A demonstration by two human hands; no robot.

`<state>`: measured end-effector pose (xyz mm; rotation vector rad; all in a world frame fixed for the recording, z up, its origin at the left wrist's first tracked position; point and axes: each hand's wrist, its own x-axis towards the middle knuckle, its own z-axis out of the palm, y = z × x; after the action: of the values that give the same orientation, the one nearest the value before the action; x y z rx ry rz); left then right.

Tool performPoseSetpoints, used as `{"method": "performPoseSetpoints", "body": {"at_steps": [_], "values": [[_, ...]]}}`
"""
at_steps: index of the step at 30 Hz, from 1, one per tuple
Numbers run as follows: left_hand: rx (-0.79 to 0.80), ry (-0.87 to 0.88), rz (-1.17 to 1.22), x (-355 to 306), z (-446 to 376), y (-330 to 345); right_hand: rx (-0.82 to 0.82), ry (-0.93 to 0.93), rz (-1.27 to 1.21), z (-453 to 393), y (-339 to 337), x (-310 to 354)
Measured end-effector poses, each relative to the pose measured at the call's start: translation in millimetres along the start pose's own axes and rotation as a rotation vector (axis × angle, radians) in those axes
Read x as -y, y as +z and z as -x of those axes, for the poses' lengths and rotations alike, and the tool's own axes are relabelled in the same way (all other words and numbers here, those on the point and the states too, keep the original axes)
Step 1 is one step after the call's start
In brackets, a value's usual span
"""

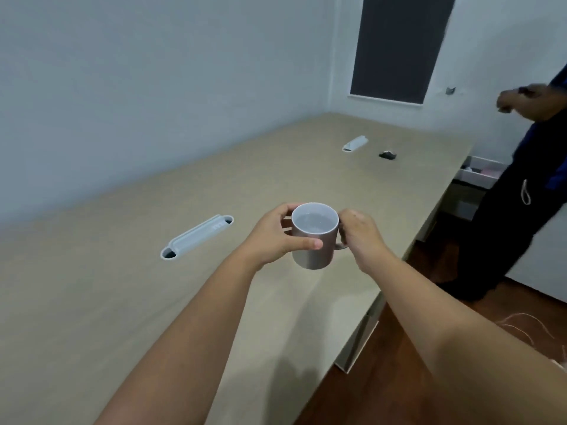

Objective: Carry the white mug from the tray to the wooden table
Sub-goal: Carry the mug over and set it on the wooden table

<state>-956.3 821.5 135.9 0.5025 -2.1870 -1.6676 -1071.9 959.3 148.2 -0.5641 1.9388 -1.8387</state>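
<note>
The white ceramic mug point(313, 237), cylindrical and holding clear liquid close to the rim, is held upright in the air above the pale wooden bench point(122, 302), near its right-hand edge. No tray is in view.

Left hand point(277, 237): fingers wrapped round the far side of the mug wall, thumb pressed across the near side. Right hand point(362, 233): fingers closed at the handle; their exact hold is hidden behind the hand.

Judgement: the carrying step is near its end and the set-down is in hand. The mug has not yet touched the bench. The next move calls for a level, slow descent onto the bare surface below, well apart from the grey plastic cable grommet point(197, 236) to the left, then release of both hands. Risk: the liquid level is high, so any tilt may spill it.

A second person in dark clothing point(527, 185) stands beyond the bench's right edge, clear of the mug.
</note>
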Motion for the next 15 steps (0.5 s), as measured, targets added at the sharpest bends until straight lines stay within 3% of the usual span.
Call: {"method": "performPoseSetpoints", "body": {"at_steps": [10,15], "values": [[-0.413,-0.118,-0.02,16,-33,-8,0.444,-0.038,0.099,-109,30,-8],[-0.52,-0.17,-0.011,32,-36,-23,0.639,-0.058,0.211,-147,67,-26]]}}
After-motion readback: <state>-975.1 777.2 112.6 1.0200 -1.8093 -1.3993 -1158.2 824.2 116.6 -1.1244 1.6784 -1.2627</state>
